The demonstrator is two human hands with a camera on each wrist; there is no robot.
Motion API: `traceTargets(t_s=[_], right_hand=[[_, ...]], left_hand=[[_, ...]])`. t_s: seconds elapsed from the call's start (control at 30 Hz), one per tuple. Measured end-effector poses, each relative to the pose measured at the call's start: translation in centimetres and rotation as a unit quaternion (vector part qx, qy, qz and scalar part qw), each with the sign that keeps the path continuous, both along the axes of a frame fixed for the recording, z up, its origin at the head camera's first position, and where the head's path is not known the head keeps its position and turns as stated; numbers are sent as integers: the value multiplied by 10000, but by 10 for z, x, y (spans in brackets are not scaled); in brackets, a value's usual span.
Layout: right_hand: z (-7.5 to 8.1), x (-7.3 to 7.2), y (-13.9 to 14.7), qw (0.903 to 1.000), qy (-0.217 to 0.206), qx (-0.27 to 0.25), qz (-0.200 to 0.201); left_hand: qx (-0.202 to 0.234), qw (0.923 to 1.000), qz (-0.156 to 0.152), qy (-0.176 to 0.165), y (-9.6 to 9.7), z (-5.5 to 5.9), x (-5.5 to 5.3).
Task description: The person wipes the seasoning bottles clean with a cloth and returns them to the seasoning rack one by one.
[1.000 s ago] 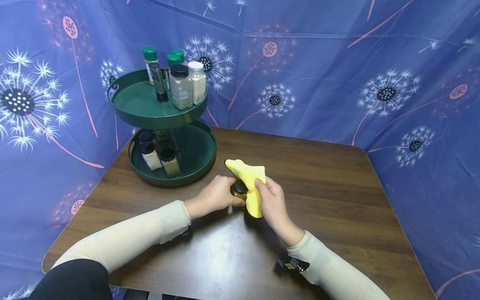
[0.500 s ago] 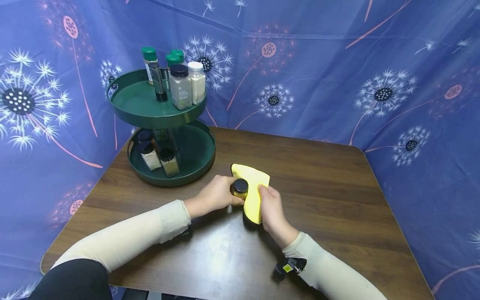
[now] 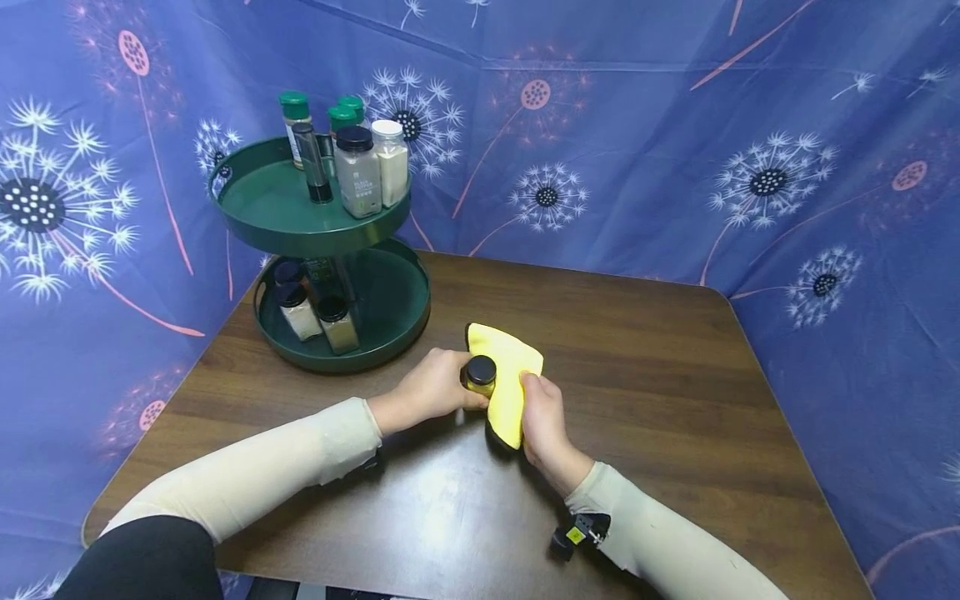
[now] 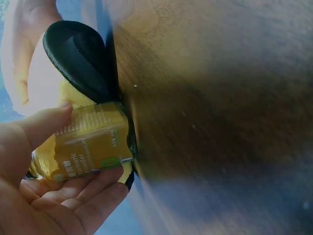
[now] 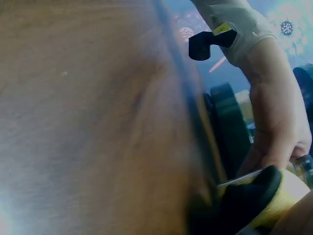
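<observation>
My left hand (image 3: 431, 387) grips a small glass jar of turmeric powder (image 4: 90, 144), thumb on one side and fingers on the other. Its black lid (image 3: 482, 369) faces up in the head view, and the label shows in the left wrist view. A yellow cloth (image 3: 512, 367) with a dark underside lies against the jar's right side. The right hand (image 3: 545, 417) pinches this cloth, thumb on the yellow face. In the left wrist view the jar's base is right at the wooden tabletop. The right hand's fingers behind the cloth are hidden.
A two-tier green round rack (image 3: 315, 237) stands at the table's back left. Its upper tier bears several spice jars, among them a grey-labelled jar (image 3: 358, 179) and a white-capped jar (image 3: 392, 167). Black-lidded jars (image 3: 300, 317) sit below. A patterned blue curtain (image 3: 630, 150) hangs behind the table.
The cloth has shifted slightly right and down from over the jar's lid, spreading flatter, so the whole lid shows. My right hand has moved a little down with it. The left hand stays put.
</observation>
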State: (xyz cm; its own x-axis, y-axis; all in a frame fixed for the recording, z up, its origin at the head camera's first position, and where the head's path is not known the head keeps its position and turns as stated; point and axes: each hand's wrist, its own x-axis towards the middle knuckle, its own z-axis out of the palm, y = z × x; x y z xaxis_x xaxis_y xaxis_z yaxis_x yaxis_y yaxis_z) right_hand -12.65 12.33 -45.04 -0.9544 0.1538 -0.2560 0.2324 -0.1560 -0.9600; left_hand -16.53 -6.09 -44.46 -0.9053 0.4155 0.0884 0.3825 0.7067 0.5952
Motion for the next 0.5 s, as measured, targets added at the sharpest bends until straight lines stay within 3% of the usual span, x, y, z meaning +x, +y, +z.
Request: traceTargets(t_s=[0.1, 0.33, 0.4, 0.5], right_hand=[[4, -1, 1, 9998, 13, 67, 180], [38, -1, 11, 9980, 375, -441, 260], [39, -1, 11, 9968, 513, -579, 195], [25, -1, 9, 9968, 503, -617, 60]], left_hand=[[-57, 10000, 42, -48, -1, -2, 0], [-63, 10000, 59, -46, -2, -4, -2], [-54, 10000, 59, -27, -2, -3, -2], [-76, 9999, 57, -49, -1, -2, -2]])
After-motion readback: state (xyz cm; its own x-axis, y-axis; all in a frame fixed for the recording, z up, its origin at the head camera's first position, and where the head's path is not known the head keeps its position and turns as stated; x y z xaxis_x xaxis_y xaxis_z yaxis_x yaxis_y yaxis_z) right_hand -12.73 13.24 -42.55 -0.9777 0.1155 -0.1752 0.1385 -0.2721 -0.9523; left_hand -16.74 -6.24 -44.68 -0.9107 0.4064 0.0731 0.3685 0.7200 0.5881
